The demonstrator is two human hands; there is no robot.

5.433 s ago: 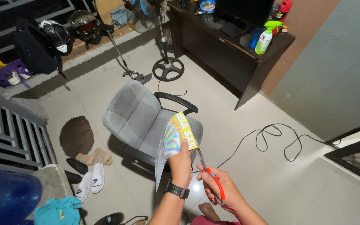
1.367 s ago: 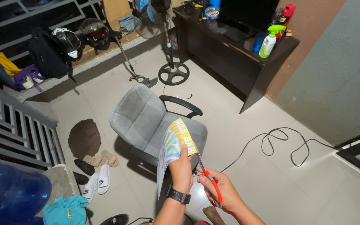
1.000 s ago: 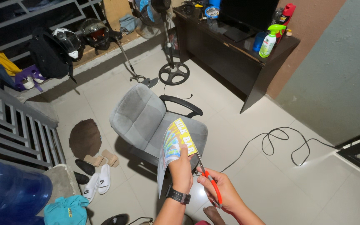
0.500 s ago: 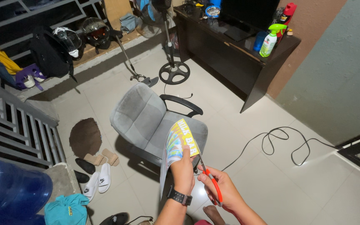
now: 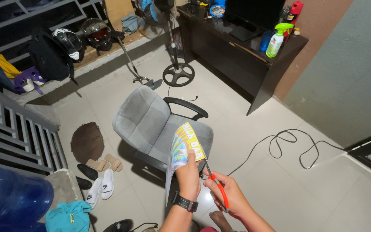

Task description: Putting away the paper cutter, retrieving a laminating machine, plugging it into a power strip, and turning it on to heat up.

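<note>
"Two hands are up in front of the person, close together. What is each one doing?"

"Left hand [image 5: 188, 175], with a dark watch [image 5: 184, 202] on its wrist, pinches a colourful printed sheet [image 5: 182, 150] by its lower edge, thumb and fingers pressed on it. The sheet stands up from that hand, curled, yellow along its right border with rainbow stripes beside it."

"And the other?"

"Right hand [image 5: 230, 195] is curled around the red handles of a pair of scissors [image 5: 214, 184], just right of the left hand and nearly touching it. The blades point up and left to the sheet's lower right corner, right by the left thumb. Whether the blades are parted I cannot tell; they look thin and close."

"What lies beyond the hands?"

"Past the sheet, farther from the hands, stands a grey office chair [image 5: 155, 124] with a black armrest. Off to the right of the hands a black cable [image 5: 286, 144] loops over the pale tiled floor [image 5: 275, 193]. Left of the hands lie slippers [image 5: 101, 184] and a brown mat [image 5: 87, 141]."
</note>
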